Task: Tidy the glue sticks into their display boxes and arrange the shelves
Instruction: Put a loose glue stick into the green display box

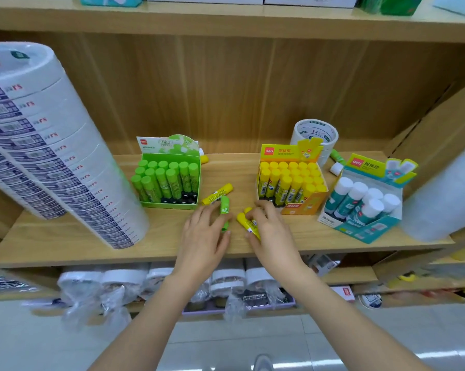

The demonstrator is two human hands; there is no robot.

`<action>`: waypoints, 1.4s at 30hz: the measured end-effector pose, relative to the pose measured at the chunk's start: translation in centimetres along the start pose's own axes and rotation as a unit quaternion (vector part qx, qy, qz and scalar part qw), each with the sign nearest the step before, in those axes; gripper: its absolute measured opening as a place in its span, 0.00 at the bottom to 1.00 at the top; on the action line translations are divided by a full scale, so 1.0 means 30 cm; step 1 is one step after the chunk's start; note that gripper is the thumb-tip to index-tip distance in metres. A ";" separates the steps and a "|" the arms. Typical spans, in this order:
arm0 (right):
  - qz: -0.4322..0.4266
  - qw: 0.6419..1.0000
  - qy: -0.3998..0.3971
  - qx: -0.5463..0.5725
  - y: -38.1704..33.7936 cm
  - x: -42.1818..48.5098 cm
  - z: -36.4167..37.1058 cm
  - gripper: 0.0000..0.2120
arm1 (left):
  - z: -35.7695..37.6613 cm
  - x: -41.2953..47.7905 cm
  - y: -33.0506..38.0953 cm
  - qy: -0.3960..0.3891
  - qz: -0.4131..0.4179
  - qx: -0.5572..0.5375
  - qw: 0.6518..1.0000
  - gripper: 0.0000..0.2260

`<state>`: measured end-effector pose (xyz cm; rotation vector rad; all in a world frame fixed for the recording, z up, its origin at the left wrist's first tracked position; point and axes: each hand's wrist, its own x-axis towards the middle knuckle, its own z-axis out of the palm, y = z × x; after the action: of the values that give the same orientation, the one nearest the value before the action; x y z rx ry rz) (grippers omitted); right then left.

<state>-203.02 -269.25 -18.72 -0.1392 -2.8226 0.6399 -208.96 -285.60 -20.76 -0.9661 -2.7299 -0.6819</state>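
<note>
While both of your hands work at the front edge of the shelf (92, 236), the green glue stick (225, 208) sits pinched between the thumb and curled fingers (207, 211) of your left hand (203, 238), its cap pointing away from you. The yellow glue stick (248, 223) lies under the bent fingers (263, 208) of your right hand (272, 232), which grips it near the label end. A second yellow cap shows just behind it, but whether you hold that one too cannot be told.

Judge these sticks as light, rigid plastic tubes with smooth, round sides that roll easily. Take each one across the barrel, not by the cap, which may pull off.

A loose yellow stick (217, 194) rests on the shelf just beyond your left fingertips, touching the green one. The green display box (169, 180) stands behind and to the left, with empty slots along its front row. The yellow display box (293, 188) stands just beyond your right hand, nearly full. A teal display box (365, 207) of white-capped sticks is further right, a tape roll (315, 135) stands behind, and a tall stack of tape rolls (51, 145) leans at far left
</note>
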 end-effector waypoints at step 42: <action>0.053 0.924 0.259 0.276 0.130 0.073 -0.273 0.16 | -0.020 0.302 0.208 0.039 -0.131 -0.503 0.853 0.10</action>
<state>-202.89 -262.04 -12.79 -0.3048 -2.0544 1.1921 -212.05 -276.58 -15.25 -0.6286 -2.3439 -2.2577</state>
